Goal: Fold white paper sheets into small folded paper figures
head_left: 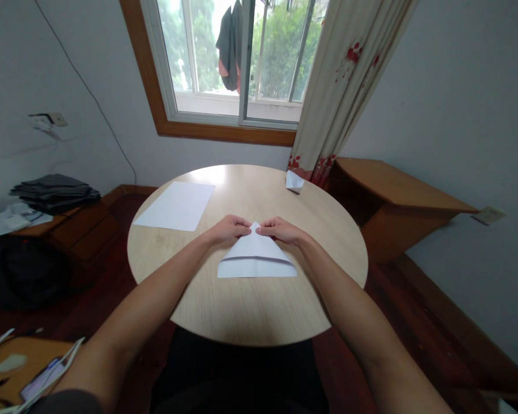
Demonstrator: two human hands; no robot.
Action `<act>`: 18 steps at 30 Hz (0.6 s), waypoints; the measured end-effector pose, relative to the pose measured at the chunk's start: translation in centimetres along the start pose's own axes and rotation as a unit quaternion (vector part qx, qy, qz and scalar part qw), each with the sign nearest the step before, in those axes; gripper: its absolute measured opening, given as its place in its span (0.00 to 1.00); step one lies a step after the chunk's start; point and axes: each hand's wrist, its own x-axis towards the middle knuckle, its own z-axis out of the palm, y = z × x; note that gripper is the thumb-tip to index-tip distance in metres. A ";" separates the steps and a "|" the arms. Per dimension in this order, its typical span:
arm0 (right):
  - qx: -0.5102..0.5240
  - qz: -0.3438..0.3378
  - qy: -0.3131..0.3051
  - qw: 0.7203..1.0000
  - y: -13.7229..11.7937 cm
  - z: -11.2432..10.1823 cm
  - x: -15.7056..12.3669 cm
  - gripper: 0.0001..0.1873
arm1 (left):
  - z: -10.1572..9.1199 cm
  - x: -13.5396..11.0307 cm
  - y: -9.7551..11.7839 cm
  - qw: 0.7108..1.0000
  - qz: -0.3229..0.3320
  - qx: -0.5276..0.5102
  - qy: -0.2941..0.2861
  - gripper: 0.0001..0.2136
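Note:
A white sheet of folded paper [255, 248] lies on the round wooden table [250, 310], its pointed tip away from me and a straight band along its near edge. A crease runs down its middle. My left hand [233, 228] grips the paper just left of the tip, thumb on top. On the other side of the tip, my right hand [280, 229] pinches it the same way. The fingers beneath the paper are partly hidden.
Flat white paper [176, 206] rests at the table's far left. A small folded paper piece [294, 181] stands near the far right edge. Beyond are a window [242, 57], a curtain [332, 86] and a wooden desk [406, 184]. Dark folded cloth [54, 192] is stacked at left.

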 end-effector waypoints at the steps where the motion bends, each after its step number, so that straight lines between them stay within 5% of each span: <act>1: -0.001 -0.001 -0.003 1.000 0.0 0.0 -0.1 0.19 | 0.0 0.0 0.0 1.000 0.001 -0.003 -0.004 0.13; 18: -0.004 -0.023 -0.063 0.998 0.2 0.0 -0.1 0.18 | 0.7 0.5 -0.6 0.999 -0.021 -0.019 0.025 0.11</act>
